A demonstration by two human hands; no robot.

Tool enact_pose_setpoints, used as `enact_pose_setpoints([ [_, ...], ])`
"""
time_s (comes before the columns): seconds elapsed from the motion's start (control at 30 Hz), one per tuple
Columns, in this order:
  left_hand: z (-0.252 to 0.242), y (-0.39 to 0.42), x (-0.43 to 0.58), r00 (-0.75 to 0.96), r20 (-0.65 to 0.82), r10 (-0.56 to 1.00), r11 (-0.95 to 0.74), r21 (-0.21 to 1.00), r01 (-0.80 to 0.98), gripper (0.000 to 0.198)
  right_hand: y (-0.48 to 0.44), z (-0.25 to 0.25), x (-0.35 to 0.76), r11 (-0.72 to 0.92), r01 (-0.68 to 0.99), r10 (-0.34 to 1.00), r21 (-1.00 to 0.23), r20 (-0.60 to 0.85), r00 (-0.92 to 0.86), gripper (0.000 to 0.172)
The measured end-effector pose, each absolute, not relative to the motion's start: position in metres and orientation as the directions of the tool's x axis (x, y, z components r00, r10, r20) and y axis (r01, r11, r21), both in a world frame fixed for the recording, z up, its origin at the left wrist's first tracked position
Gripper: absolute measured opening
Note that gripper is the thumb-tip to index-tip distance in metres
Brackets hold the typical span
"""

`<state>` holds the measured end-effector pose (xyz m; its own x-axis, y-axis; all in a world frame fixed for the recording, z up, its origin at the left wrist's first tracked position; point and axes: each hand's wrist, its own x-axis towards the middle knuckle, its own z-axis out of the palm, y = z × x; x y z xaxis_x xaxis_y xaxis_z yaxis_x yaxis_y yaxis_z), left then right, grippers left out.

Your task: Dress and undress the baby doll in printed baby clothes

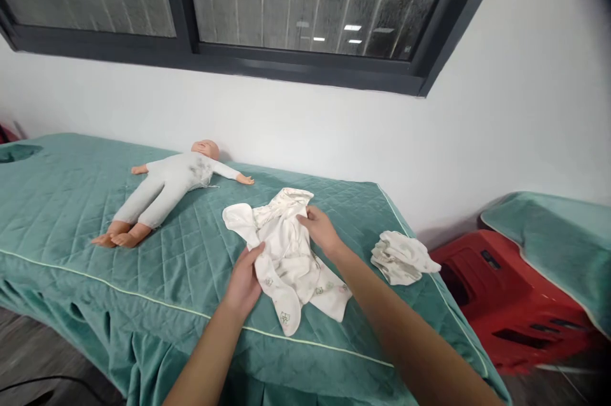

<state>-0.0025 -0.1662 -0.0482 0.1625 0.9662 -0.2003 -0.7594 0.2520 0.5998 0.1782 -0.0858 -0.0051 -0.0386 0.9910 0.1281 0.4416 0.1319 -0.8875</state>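
Observation:
A white baby garment (286,247) with small printed figures lies partly bunched on the green quilted bed cover (191,279). My left hand (244,279) is closed on its left edge, thumb on top of the cloth. On the upper right side, my right hand (321,229) pinches the fabric near the neck part. The sleeve-like ends spread toward the front edge of the bed and to the upper left. A baby doll (172,183) in a white body suit lies on its back at the left, apart from both hands.
Another crumpled white printed cloth (403,258) lies near the bed's right edge. Beyond that edge stands a red plastic object (510,304), partly under a green cloth (554,234). A white wall (305,126) with a dark-framed window (305,65) backs the bed.

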Motion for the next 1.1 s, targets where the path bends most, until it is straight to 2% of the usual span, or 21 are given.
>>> enact_pose_setpoints([
  [0.07, -0.049, -0.18, -0.017, 0.049, -0.249, 0.967, 0.223, 0.744, -0.63, 0.027, -0.095, 0.022, 0.18, 0.167, 0.312, 0.985, -0.935, 0.148, -0.085, 0.026],
  [0.13, -0.041, -0.186, -0.03, -0.151, -0.2, 0.968, 0.115, 0.892, -0.438, 0.017, -0.103, 0.054, 0.181, 0.15, 0.112, 0.976, -0.982, 0.13, -0.173, 0.033],
  [0.2, -0.018, -0.184, -0.038, -0.341, 0.031, 0.94, -0.125, 0.958, -0.257, 0.019, -0.107, 0.087, 0.18, 0.128, 0.085, 0.95, -0.988, 0.098, -0.296, 0.035],
  [0.23, 0.0, -0.181, -0.038, -0.366, 0.159, 0.917, -0.243, 0.949, -0.198, 0.021, -0.108, 0.104, 0.179, 0.137, 0.118, 0.924, -0.984, 0.084, -0.373, 0.034],
  [0.3, 0.042, -0.174, -0.032, -0.272, 0.37, 0.888, -0.417, 0.898, -0.141, 0.028, -0.111, 0.137, 0.175, 0.22, 0.211, 0.848, -0.952, 0.08, -0.524, 0.034],
  [0.37, 0.084, -0.166, -0.021, -0.093, 0.526, 0.845, -0.534, 0.841, -0.089, 0.037, -0.115, 0.167, 0.171, 0.349, 0.295, 0.744, -0.889, 0.072, -0.664, 0.031],
  [0.43, 0.117, -0.16, -0.011, 0.087, 0.552, 0.829, -0.555, 0.832, 0.011, 0.031, -0.122, 0.192, 0.17, 0.48, 0.359, 0.663, -0.8, 0.063, -0.746, 0.026],
  [0.53, 0.14, -0.153, -0.004, 0.213, 0.47, 0.856, -0.506, 0.846, 0.167, 0.013, -0.137, 0.216, 0.175, 0.659, 0.487, 0.675, -0.574, 0.165, -0.719, 0.02],
  [0.6, 0.143, -0.151, -0.005, 0.19, 0.46, 0.868, -0.496, 0.825, 0.27, 0.019, -0.147, 0.222, 0.183, 0.708, 0.633, 0.706, -0.313, 0.282, -0.649, 0.019],
  [0.67, 0.144, -0.151, -0.007, 0.148, 0.5, 0.853, -0.515, 0.761, 0.396, 0.022, -0.155, 0.22, 0.195, 0.653, 0.758, 0.716, -0.012, 0.336, -0.612, 0.016],
  [0.73, 0.145, -0.152, -0.01, 0.122, 0.565, 0.816, -0.53, 0.649, 0.546, 0.017, -0.16, 0.213, 0.208, 0.56, 0.795, 0.727, 0.234, 0.322, -0.607, 0.015],
  [0.77, 0.147, -0.153, -0.012, 0.127, 0.596, 0.793, -0.534, 0.58, 0.615, 0.012, -0.162, 0.209, 0.214, 0.521, 0.794, 0.733, 0.314, 0.312, -0.605, 0.016],
  [0.83, 0.151, -0.156, -0.015, 0.152, 0.642, 0.751, -0.522, 0.438, 0.731, 0.007, -0.164, 0.201, 0.226, 0.464, 0.796, 0.746, 0.388, 0.314, -0.587, 0.019],
  [0.9, 0.153, -0.157, -0.02, 0.166, 0.661, 0.731, -0.484, 0.331, 0.81, 0.014, -0.165, 0.194, 0.238, 0.423, 0.83, 0.763, 0.363, 0.351, -0.542, 0.02],
  [0.97, 0.153, -0.156, -0.03, 0.135, 0.657, 0.742, -0.418, 0.296, 0.859, 0.019, -0.167, 0.187, 0.249, 0.4, 0.882, 0.788, 0.249, 0.399, -0.47, 0.023],
  [1.03, 0.148, -0.153, -0.044, 0.075, 0.628, 0.775, -0.364, 0.346, 0.865, 0.018, -0.172, 0.177, 0.259, 0.39, 0.92, 0.817, 0.041, 0.446, -0.366, 0.027],
  [1.1, 0.138, -0.149, -0.06, 0.01, 0.578, 0.816, -0.343, 0.47, 0.814, 0.017, -0.179, 0.164, 0.268, 0.363, 0.903, 0.852, -0.229, 0.474, -0.222, 0.029],
])
